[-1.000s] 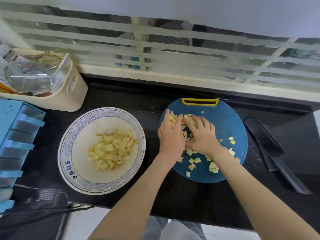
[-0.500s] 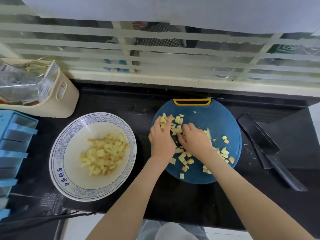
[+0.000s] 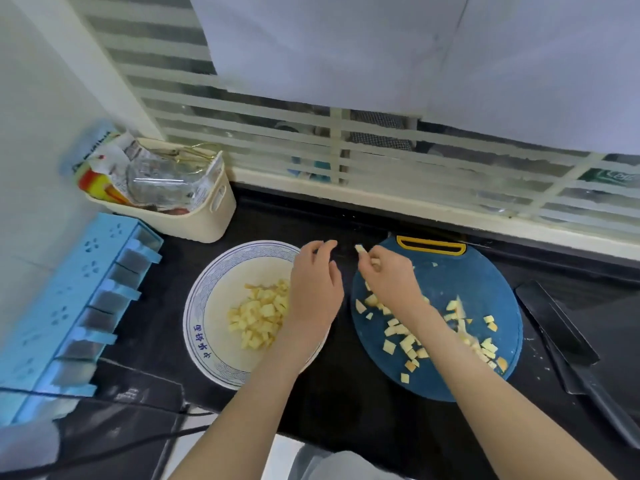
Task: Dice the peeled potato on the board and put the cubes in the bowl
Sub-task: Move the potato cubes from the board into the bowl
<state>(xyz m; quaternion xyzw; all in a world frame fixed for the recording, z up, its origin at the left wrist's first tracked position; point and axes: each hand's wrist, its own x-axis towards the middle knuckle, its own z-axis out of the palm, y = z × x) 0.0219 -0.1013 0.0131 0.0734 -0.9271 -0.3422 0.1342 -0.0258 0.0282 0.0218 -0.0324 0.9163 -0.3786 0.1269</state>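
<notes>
Left hand [image 3: 313, 289] hovers palm-down over the bowl [image 3: 204, 327] rim, fingers curled; whether it holds anything is hidden. Right hand [image 3: 388, 275], over the board [image 3: 485, 271] edge, pinches a cube [image 3: 360, 249].

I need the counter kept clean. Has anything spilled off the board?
A few pale specks lie on the black counter between the board and the knife. One cube juts from the fingers of the right hand beyond the board's left edge.

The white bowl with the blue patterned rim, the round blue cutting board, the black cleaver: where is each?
White bowl with blue patterned rim [image 3: 195, 303]: head view, its left rim.
Round blue cutting board [image 3: 485, 282]: head view, bare upper-right surface.
Black cleaver [image 3: 557, 327]: head view, its blade.
</notes>
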